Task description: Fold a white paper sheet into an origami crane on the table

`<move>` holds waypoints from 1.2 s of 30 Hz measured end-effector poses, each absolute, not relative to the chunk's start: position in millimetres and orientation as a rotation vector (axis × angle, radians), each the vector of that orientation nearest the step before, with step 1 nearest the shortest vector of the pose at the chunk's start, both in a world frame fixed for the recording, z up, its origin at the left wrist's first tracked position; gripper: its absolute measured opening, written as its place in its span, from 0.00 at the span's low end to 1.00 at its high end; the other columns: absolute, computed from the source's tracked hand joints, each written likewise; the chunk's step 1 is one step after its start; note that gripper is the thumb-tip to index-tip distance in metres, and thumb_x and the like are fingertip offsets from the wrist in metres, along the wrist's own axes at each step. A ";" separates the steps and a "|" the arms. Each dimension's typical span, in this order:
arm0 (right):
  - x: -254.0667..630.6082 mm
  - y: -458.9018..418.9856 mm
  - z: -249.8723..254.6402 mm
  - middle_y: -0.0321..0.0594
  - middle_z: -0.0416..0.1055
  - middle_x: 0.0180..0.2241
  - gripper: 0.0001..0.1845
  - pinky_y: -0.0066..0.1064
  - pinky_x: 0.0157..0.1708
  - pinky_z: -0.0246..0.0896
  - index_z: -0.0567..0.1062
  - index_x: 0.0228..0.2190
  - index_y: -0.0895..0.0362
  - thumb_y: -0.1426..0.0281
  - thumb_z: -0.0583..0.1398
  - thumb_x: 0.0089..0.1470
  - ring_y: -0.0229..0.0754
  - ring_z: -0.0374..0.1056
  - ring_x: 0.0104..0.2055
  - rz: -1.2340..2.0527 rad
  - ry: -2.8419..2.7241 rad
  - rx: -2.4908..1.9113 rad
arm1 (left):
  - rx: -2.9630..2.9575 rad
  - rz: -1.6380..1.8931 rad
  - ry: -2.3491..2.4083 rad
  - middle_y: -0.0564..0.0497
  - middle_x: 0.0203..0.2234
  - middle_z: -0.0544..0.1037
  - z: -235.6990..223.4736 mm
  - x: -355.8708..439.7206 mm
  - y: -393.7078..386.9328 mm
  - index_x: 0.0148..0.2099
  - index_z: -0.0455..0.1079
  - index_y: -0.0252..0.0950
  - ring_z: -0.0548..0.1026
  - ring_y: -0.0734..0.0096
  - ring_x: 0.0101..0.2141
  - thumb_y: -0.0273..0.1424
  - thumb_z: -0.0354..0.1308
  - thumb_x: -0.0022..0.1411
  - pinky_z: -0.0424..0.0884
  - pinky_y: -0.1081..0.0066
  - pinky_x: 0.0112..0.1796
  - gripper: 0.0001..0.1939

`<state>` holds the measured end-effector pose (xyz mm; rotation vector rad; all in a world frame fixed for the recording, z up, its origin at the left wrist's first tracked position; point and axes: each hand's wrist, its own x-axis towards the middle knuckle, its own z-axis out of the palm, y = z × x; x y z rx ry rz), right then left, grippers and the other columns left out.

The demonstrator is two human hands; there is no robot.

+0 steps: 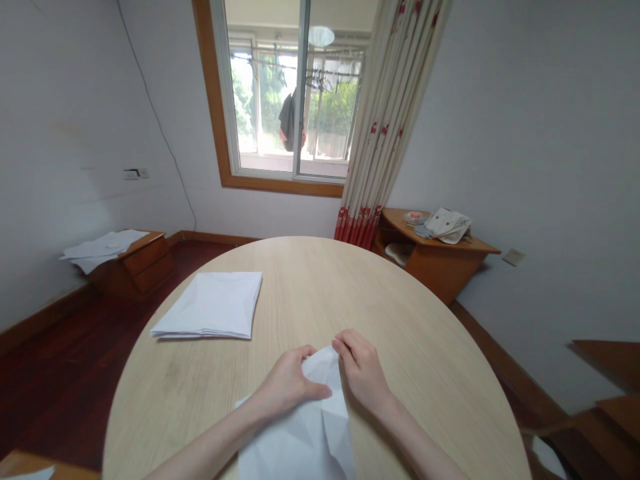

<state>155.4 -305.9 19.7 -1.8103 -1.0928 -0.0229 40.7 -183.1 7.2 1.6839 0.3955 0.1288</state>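
Note:
A folded sheet of white paper (300, 443) lies near the front of the round table, its creases showing and its lower end cut off by the picture's edge. My left hand (291, 381) grips the paper's upper left part, thumb on top and fingers behind the edge. At the pointed top corner, my right hand (361, 365) pinches the paper between thumb and curled fingers. Up and to the left rests a neat stack of white paper (210, 303), apart from both hands.
The round wooden table (400, 333) fills the middle. A low cabinet with papers (145, 263) stands at left. A corner cabinet (440, 260) with a cloth bag (449, 225) stands back right, beside the curtain (385, 127) and window (295, 100).

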 end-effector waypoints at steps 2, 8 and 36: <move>154.9 -306.0 18.4 0.37 0.64 0.22 0.15 0.31 0.30 0.55 0.63 0.21 0.53 0.66 0.49 0.58 0.42 0.61 0.27 -0.055 -1.124 -1.830 | 1.688 0.129 0.401 0.52 0.29 0.77 8.2 40.9 -184.2 0.38 0.71 0.31 0.73 0.66 0.29 0.27 0.68 0.39 0.64 0.75 0.26 0.20; 158.8 -307.4 15.6 0.38 0.65 0.23 0.19 0.32 0.32 0.58 0.65 0.22 0.53 0.63 0.46 0.62 0.43 0.63 0.29 -0.028 -1.151 -1.823 | 1.612 0.133 0.385 0.52 0.29 0.76 9.8 41.5 -184.2 0.38 0.69 0.33 0.73 0.67 0.29 0.28 0.70 0.37 0.64 0.74 0.27 0.22; 182.2 -303.1 -14.9 0.36 0.66 0.20 0.21 0.30 0.25 0.53 0.59 0.20 0.52 0.53 0.46 0.58 0.41 0.61 0.24 -0.003 -0.949 -2.037 | 2.030 0.541 0.214 0.47 0.38 0.71 12.6 30.7 -180.0 0.44 0.62 0.38 0.70 0.62 0.40 0.35 0.48 0.66 0.64 0.63 0.45 0.08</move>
